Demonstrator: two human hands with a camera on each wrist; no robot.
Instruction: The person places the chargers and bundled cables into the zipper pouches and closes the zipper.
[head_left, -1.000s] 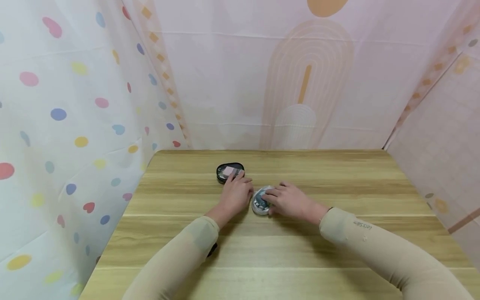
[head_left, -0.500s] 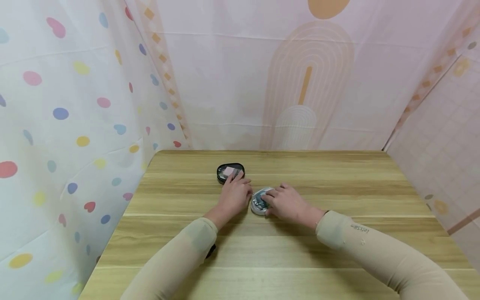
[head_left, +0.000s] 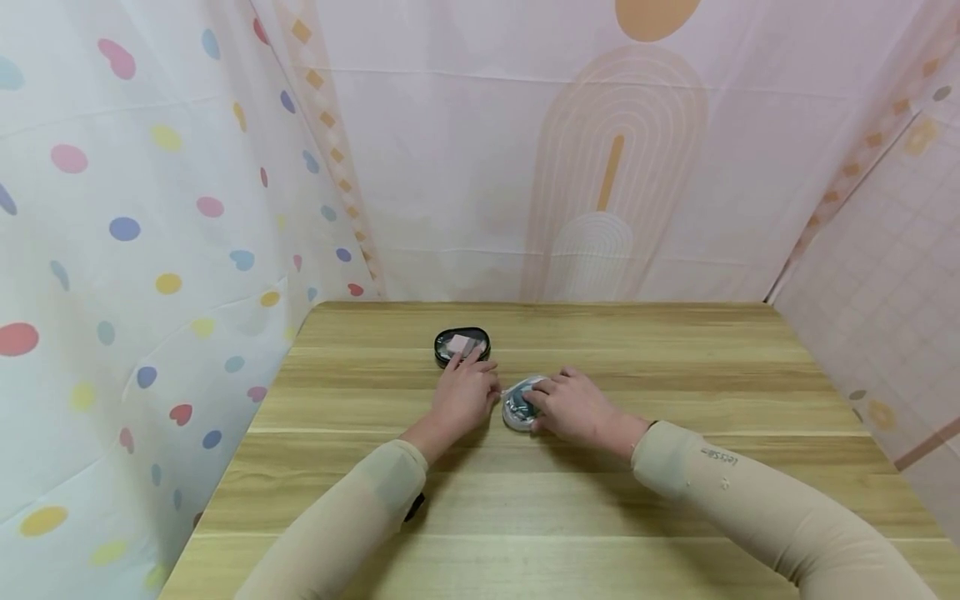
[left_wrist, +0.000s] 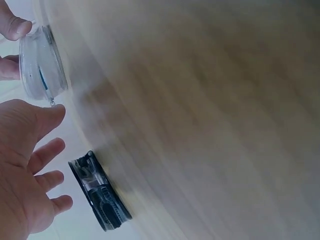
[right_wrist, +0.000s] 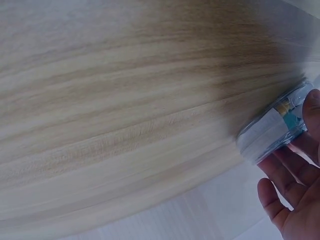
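Observation:
A small clear zip pouch [head_left: 517, 407] with blue-green contents lies at the middle of the table. My right hand [head_left: 581, 408] grips it from the right, the thumb on one face and fingers on the other in the right wrist view. At the pouch's left end, my left hand [head_left: 463, 396] pinches the zipper pull [left_wrist: 51, 102] at its thumb tip, the index finger hidden behind the thumb. The other left fingers spread loosely. Just beyond them stands a black-trimmed clear pouch [head_left: 461, 340] with a pale pink item inside; those fingertips overlap its near edge in the head view.
The wooden table [head_left: 637, 517] runs back to a pale patterned curtain [head_left: 450, 167]. A dotted curtain [head_left: 165, 350] hangs along the left side, another [head_left: 885, 275] on the right. A small black piece [head_left: 414, 507] shows under the left sleeve.
My left hand has shifted slightly left and towards me. The clear pouch has turned a little, its left end now drawn towards the left hand. The black-trimmed pouch stays put.

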